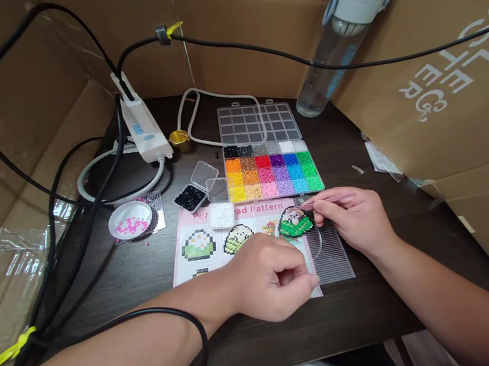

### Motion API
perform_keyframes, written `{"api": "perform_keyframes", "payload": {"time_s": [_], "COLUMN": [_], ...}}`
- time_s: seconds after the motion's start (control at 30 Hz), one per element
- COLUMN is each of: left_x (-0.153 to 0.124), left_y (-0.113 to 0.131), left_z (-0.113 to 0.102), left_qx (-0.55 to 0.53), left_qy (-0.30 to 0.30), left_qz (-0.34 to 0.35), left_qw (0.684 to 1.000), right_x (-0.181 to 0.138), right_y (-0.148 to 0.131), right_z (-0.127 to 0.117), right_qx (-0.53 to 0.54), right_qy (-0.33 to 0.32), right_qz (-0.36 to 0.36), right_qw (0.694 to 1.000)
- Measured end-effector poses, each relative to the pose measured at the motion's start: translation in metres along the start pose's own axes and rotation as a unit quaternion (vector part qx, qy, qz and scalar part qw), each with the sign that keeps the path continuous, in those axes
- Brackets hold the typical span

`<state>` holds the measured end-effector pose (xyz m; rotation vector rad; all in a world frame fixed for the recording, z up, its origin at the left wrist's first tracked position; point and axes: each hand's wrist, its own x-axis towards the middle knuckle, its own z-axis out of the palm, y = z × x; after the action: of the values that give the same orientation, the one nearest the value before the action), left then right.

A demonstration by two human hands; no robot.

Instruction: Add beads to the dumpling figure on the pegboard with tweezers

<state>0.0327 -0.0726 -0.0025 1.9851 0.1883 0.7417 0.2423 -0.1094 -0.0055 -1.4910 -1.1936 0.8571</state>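
My right hand pinches pink tweezers that point left. Their tips are at the upper part of a bead piece with green, black and pinkish-white beads; whether they grip a bead is too small to tell. The piece lies partly on a clear pegboard and partly over the printed bead pattern sheet. My left hand is curled into a loose fist over the sheet, thumb forward, with nothing visible in it. It hides the sheet's lower middle.
Behind the sheet is a sorted bead box. Small cases of black beads and white beads stand nearby. A white dish of pink beads is left. A power strip, black cables and a bottle surround the area.
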Motion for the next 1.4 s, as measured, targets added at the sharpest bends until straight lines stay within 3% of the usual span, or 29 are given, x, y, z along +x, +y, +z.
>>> {"api": "perform_keyframes", "payload": {"time_s": [0.6, 0.77, 0.9, 1.03, 1.17, 1.27, 1.4], "left_x": [0.0, -0.001, -0.003, -0.005, -0.007, -0.008, -0.009], "left_y": [0.001, 0.0, 0.0, -0.002, -0.004, -0.004, -0.005], "left_z": [0.0, 0.001, 0.002, 0.004, 0.004, 0.006, 0.009], "left_qx": [-0.003, 0.001, 0.006, 0.011, 0.007, 0.001, -0.011], "left_qy": [0.001, -0.001, 0.001, -0.011, -0.018, -0.009, 0.016], "left_qz": [-0.01, -0.019, -0.027, -0.042, -0.055, -0.062, -0.064], "left_qw": [1.0, 1.0, 1.0, 0.999, 0.998, 0.998, 0.998], "right_x": [-0.002, -0.001, -0.001, 0.004, 0.013, 0.018, 0.016], "right_y": [0.002, 0.004, -0.009, -0.04, -0.064, -0.065, -0.056], "right_z": [-0.001, -0.003, 0.002, 0.021, 0.057, 0.08, 0.092], "right_qx": [0.018, 0.054, 0.073, 0.033, -0.004, -0.004, -0.008], "right_qy": [-0.001, 0.04, 0.065, 0.043, -0.011, -0.045, -0.035], "right_qz": [-0.002, -0.01, -0.034, -0.043, -0.027, -0.014, -0.005], "right_qw": [1.0, 0.998, 0.995, 0.998, 1.0, 0.999, 0.999]}}
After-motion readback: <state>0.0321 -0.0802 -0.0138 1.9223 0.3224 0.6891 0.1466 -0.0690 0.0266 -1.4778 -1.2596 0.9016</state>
